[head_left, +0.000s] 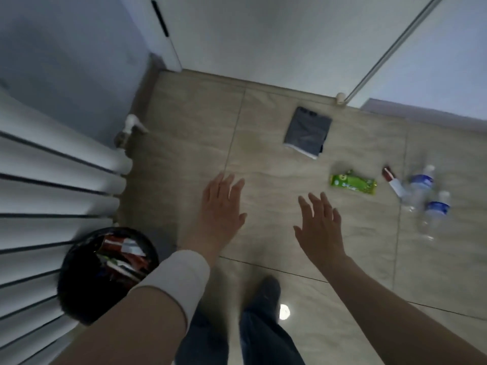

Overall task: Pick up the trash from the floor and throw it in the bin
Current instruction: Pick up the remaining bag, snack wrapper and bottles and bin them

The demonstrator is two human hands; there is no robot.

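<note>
The left hand (220, 206) and the right hand (320, 227) extend palm-down, fingers spread, over the beige tiled floor (184, 143) at frame centre; both are empty. A white band (179, 277) wraps the left forearm. At lower left, a black bin (79, 285) stands beside a white radiator (52, 180) and contains red and white wrappers (121, 254). At centre right, a green wrapper (353, 183) lies flat on the floor. Right of it lies a red and white wrapper (394, 184), touching two clear plastic bottles (427, 196) with blue labels. A grey folded packet (307, 131) lies in the upper centre, near the white door (263, 35).
</note>
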